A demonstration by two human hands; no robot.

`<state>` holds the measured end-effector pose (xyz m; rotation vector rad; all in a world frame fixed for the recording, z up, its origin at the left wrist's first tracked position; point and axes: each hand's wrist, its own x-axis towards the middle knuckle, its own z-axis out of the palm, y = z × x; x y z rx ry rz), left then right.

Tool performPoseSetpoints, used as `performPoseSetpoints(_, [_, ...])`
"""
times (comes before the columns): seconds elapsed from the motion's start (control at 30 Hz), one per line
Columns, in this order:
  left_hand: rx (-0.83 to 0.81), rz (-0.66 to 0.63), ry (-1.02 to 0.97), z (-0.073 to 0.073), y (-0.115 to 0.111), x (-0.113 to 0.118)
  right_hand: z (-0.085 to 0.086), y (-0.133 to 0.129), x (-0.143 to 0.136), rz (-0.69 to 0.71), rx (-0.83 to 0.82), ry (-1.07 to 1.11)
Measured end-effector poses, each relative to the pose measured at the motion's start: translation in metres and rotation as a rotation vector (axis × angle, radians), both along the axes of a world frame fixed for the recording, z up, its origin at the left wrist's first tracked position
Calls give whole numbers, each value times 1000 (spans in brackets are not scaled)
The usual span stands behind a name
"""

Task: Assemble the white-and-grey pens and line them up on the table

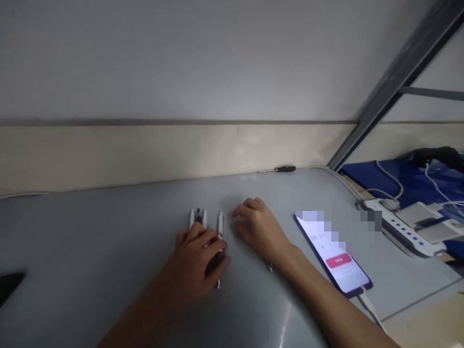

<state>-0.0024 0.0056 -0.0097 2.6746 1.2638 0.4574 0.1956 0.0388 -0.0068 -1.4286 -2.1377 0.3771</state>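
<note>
Several slim click pens lie side by side, pointing away from me on the grey desk. My left hand (201, 253) is laid over them, its fingers curled. Thumb and index finger close on the rightmost white pen (220, 223), whose tip shows below the thumb. Left of it, the tops of two white pens (192, 216) and a dark pen (198, 215) stick out past the knuckles; the rest is covered. My right hand (255, 224) rests on the desk just to the right, fingers bent and apart, nothing visible in them. A pen tip (270, 267) peeks out beside its wrist.
A phone (340, 263) with a lit timer screen lies to the right, a white cable plugged in. Beyond it sits a power strip (402, 229) with chargers. A screwdriver (285, 168) lies by the wall. A dark object (10, 285) shows at the left edge.
</note>
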Motion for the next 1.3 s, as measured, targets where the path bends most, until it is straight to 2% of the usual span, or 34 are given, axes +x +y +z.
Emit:
performPoseSetpoints(0.13, [-4, 3, -4, -1, -3, 4, 4, -2, -1, 26, 7, -26])
performPoseSetpoints(0.3, [4, 26, -37, -2, -5, 6, 9, 1, 8, -150, 67, -34])
performPoseSetpoints(0.47, [-29, 94, -217, 2, -5, 9, 10, 5, 19, -285, -89, -105])
performPoseSetpoints(0.63, [-81, 254, -410, 9, 2, 2, 9, 8, 21, -259, -225, -163])
performPoseSetpoints(0.83, [-21, 383, -493, 7, 9, -9, 14, 10, 23, -271, -256, -156])
performPoseSetpoints(1.13, [-3, 354, -490, 11, 9, -7, 12, 15, 36, -356, -229, -179])
performPoseSetpoints(1.3, [81, 261, -474, 14, 9, -5, 15, 14, 34, -360, -189, -194])
